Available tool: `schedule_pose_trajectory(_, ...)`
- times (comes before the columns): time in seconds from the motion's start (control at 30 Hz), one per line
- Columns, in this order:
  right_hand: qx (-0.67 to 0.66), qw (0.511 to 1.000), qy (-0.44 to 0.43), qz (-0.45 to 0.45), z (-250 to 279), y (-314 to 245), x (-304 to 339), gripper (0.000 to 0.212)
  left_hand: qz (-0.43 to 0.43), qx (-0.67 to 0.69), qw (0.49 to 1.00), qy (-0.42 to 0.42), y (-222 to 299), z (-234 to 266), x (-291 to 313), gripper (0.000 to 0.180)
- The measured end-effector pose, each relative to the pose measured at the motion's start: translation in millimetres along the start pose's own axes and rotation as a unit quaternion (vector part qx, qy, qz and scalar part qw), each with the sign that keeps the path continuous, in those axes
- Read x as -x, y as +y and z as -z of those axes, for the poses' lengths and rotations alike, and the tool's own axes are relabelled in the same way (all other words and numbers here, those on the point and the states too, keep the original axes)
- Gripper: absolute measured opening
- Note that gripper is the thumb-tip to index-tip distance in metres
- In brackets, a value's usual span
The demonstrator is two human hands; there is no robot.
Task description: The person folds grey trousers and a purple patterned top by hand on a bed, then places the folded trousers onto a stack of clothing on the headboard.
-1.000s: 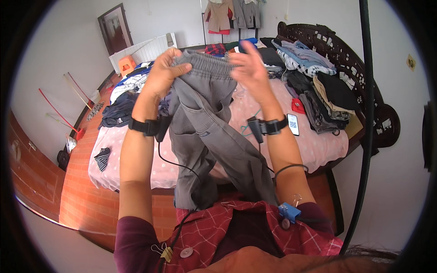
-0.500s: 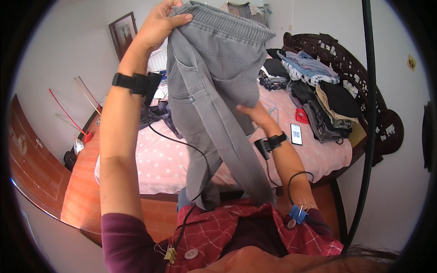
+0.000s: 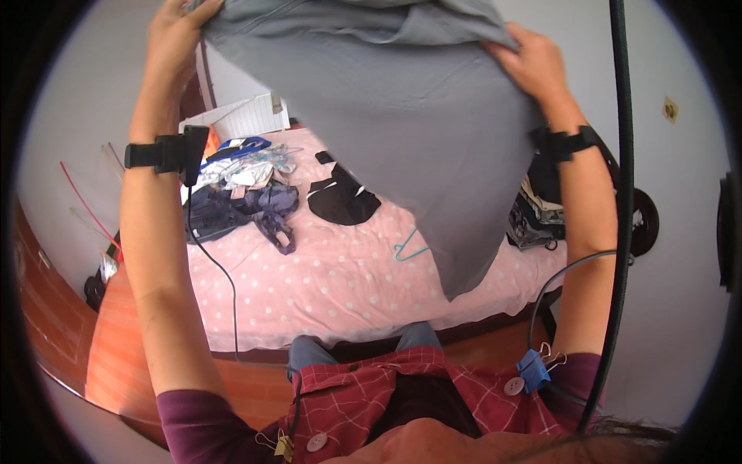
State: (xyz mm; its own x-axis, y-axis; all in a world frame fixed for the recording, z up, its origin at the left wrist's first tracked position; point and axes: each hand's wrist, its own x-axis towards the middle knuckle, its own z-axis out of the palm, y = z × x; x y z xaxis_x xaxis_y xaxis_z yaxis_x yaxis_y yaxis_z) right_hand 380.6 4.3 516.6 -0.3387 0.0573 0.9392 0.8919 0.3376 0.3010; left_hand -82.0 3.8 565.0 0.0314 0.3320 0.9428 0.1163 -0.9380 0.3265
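Grey trousers (image 3: 410, 100) with an elastic waist hang spread in the air between my raised hands, over the bed. At the top left, my left hand (image 3: 179, 27) pinches one upper edge of the cloth, close to the picture's rim. My right hand (image 3: 533, 63) grips the opposite side, thumb across the fabric. The top of the trousers runs out of view, and their lower part narrows to a point above the bed. Partly behind them, a teal hanger (image 3: 410, 249) lies on the bed.
The bed (image 3: 332, 286) has a pink, white-dotted cover. A heap of dark and white clothes (image 3: 247, 193) lies at its left, a black garment (image 3: 344, 199) mid-bed, and folded clothes (image 3: 537, 220) at the right. A black cable (image 3: 621, 193) hangs down on the right.
My right hand has risen from the trousers' side to their upper right edge. Both hands have moved up and apart, spreading the trousers wide; the legs have swung up off my lap.
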Motion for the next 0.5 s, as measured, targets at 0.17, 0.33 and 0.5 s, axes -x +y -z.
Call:
schedule_pose_trajectory(0.17, 0.029, 1.000, 0.004, -0.004, 42, 25, -25, 0.034, -0.006, 0.108, 0.990, 0.085, 54, -57, 55, 0.024)
schedule_pose_trajectory(0.33, -0.166, 0.978, -0.039, 0.116, -45, 19, -39, 0.034, 0.111, -0.032, 0.992, 0.049, 30, 27, 110, 0.030)
schedule_pose_trajectory(0.5, -0.241, 0.936, -0.244, 0.083, -187, -110, 4, 0.031, 0.260, -0.031, 0.938, 0.226, -38, 69, 240, 0.025)
